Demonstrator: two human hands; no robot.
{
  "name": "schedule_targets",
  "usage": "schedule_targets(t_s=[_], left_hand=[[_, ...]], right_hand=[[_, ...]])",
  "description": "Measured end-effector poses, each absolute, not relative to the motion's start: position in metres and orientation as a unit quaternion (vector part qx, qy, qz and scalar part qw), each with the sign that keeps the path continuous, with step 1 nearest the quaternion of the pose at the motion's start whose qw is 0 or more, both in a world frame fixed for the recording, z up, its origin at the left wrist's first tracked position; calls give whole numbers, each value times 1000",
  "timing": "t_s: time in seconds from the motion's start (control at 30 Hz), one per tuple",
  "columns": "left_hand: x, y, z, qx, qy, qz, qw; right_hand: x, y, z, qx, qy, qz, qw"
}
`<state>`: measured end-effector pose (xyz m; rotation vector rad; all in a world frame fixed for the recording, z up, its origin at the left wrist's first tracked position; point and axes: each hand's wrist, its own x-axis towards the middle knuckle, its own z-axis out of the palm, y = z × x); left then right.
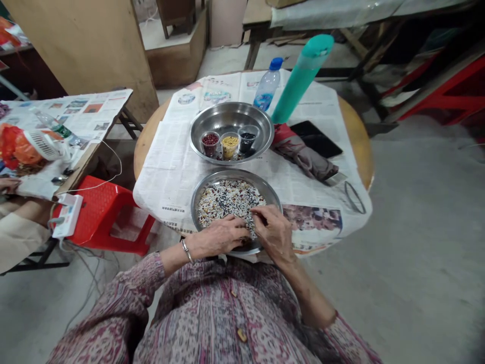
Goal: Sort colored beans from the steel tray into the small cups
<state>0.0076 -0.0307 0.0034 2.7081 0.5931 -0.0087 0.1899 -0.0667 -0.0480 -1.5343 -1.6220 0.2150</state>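
A round steel tray (197, 215) lies near me, spread with mixed beans and white grains (231, 197). Over its near part, my left hand (222, 234) bends its fingers down among the grains, closed, with the fingertips partly hidden. My right hand (275, 230) reaches in from the tray's right rim, thumb and fingers drawn together in a pinch. What either hand holds is too small to make out. Behind the tray stands a deeper steel basin (231, 112) with three clear cups inside: red beans (209, 143), yellow beans (229, 145) and black beans (247, 140).
Newspaper covers the round table (162, 172). Behind the basin are a water bottle (268, 83) and a tall teal container (303, 76). A folded umbrella (303, 156), dark tablet (316, 138) and a ring-shaped band (354, 197) lie right. A red stool (108, 212) stands left, beside a seated person.
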Motion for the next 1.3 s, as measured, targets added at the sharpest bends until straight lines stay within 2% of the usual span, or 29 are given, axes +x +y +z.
schedule_targets(t_s=[0.13, 0.27, 0.47, 0.63, 0.73, 0.87, 1.03, 1.2, 1.3], left_hand=[[28, -23, -10, 982, 165, 16, 91], [44, -2, -25, 983, 176, 32, 46], [45, 29, -19, 953, 300, 21, 19], [12, 18, 0, 901, 433, -4, -9], [-11, -7, 9, 892, 451, -25, 6], [-22, -36, 12, 909, 405, -42, 93], [7, -37, -9, 901, 400, 17, 170], [46, -3, -18, 906, 385, 59, 169], [49, 16, -11, 895, 405, 126, 140]], right_hand=[[184, -67, -45, -642, -600, 64, 473], [182, -67, -42, -642, -583, 53, 495], [181, -65, -47, -629, -598, 48, 495], [182, -64, -51, -614, -603, 54, 507], [181, -64, -52, -618, -601, 58, 504], [181, -64, -54, -619, -599, 57, 505], [180, -63, -57, -622, -598, 61, 501], [180, -63, -56, -622, -597, 56, 503], [181, -64, -54, -616, -598, 57, 510]])
